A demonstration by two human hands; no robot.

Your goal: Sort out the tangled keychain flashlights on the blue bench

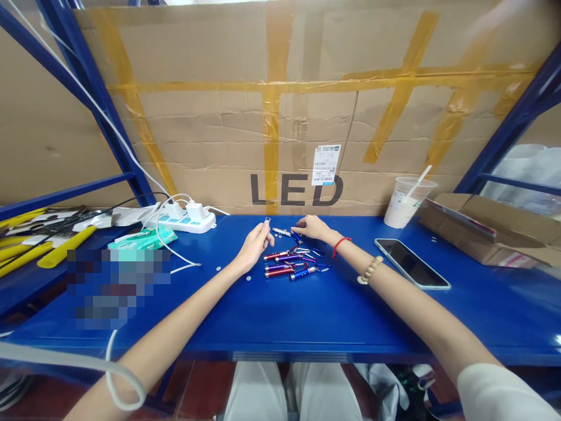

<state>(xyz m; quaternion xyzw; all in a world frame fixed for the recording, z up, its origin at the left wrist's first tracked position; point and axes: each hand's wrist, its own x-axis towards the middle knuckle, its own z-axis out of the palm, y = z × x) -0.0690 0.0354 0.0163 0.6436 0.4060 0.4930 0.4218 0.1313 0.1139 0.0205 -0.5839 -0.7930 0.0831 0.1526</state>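
My left hand (254,245) pinches a small silvery piece (267,220). My right hand (314,227) curls by a blue flashlight (297,238); I can't tell whether it grips.

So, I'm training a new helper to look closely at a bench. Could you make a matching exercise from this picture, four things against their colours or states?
Column one
1. Left hand
2. Clip-on tubes
3. Phone
4. Cup

Column two
A. Lying flat, its face dark
B. Pinching a small shiny piece
C. Upright, with a pale straw leaning in it
D. Include red, purple and blue ones

Right pairs: 1-B, 2-D, 3-A, 4-C
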